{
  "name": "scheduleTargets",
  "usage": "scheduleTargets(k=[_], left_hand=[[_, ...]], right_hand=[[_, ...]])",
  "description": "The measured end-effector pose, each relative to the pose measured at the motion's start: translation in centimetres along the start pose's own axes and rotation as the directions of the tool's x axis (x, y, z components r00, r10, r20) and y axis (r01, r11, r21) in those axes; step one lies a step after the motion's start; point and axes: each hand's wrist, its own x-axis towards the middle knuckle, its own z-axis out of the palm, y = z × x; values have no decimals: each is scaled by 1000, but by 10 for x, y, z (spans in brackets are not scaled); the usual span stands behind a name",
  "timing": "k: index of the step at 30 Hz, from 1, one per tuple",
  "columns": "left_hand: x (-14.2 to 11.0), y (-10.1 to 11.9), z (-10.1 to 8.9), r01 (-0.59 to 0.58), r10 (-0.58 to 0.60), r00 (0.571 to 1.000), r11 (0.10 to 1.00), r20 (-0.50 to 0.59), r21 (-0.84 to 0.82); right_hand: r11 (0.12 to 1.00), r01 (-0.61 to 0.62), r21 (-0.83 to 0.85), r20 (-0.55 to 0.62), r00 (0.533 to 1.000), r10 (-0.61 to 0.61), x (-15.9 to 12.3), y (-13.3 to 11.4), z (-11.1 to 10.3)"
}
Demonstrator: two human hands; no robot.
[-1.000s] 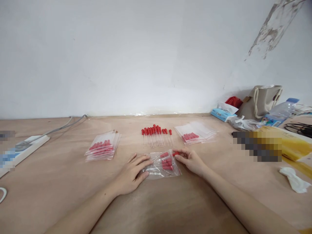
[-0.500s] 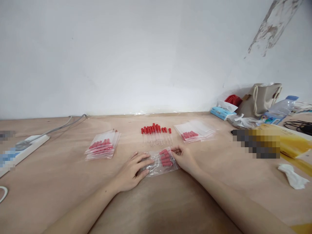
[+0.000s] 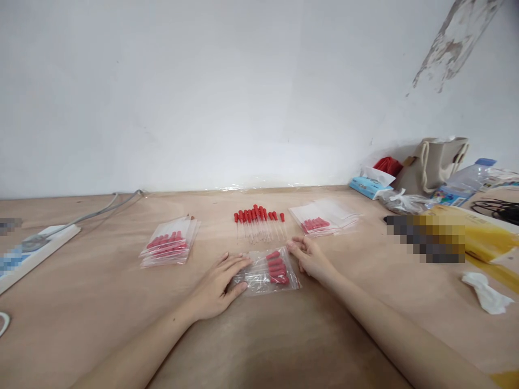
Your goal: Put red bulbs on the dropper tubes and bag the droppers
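Flat on the table in front of me lies a clear zip bag (image 3: 259, 280) holding several glass droppers with red rubber bulbs (image 3: 277, 266). My left hand (image 3: 219, 286) rests on the bag's left end, fingers stretched out over the glass tubes. At the bag's upper right corner, my right hand (image 3: 308, 257) pinches the edge between thumb and fingertips. Just beyond is a row of loose red-bulbed droppers (image 3: 254, 215), bulbs toward the wall. A pile of filled bags (image 3: 169, 243) sits to the left, and flat clear bags (image 3: 332, 213) to the right, with red bulbs showing.
Along the right side are a blue tissue pack (image 3: 370, 187), a canvas bag (image 3: 421, 165), a plastic bottle (image 3: 466, 181), a yellow package (image 3: 486, 232) and a crumpled tissue (image 3: 486, 293). A power strip (image 3: 52, 246) with a grey cable lies left. The wall (image 3: 227, 97) bounds the back.
My right hand has shifted slightly up along the bag's right edge to its corner. The bulbs inside have spread a little toward that edge. My left hand has stayed nearly still.
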Motion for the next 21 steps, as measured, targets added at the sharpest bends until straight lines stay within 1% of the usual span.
scheduleTargets(k=[2,3,4,5,7,9,11,13,14,16,17,19,21], left_hand=[[0,0,-1,-2,2,1000,1000,7,-7],[0,1,-1,-3,3,1000,1000,8,-11],[-1,1,-1,-2,2,1000,1000,6,-16],[-1,1,-1,5,-5,1000,1000,-2,-21],[-2,1,-1,39,-40,998,999,-40,-31],[-3,0,0,90,-93,992,995,-80,-37],[-4,-1,1,130,-133,988,991,-84,-32],[-4,-1,2,143,-144,988,990,-55,-12],[-3,-2,2,140,-140,989,990,-43,-1],[-3,-2,3,129,-129,991,991,-39,18],[-2,-2,3,123,-122,992,992,-44,25],[-2,-2,4,116,-114,992,993,-56,35],[-2,-2,5,115,-112,992,993,-63,42]], right_hand=[[994,-95,51,133,987,88,0,-3,2],[988,-130,81,215,970,110,0,-5,2],[983,-144,116,284,953,106,-1,-9,2],[976,-156,150,329,939,100,-3,-12,1],[956,-188,227,351,931,100,-4,-17,-4],[910,-216,354,324,941,97,-2,-21,-13],[833,-233,502,265,958,108,4,-23,-26],[758,-184,626,132,983,129,13,-21,-41],[739,-137,660,45,989,143,18,-19,-47],[740,-33,672,-113,983,147,28,-13,-58],[747,4,665,-166,976,143,32,-9,-61],[760,31,649,-223,963,151,38,-1,-61],[778,12,628,-241,954,179,41,6,-58]])
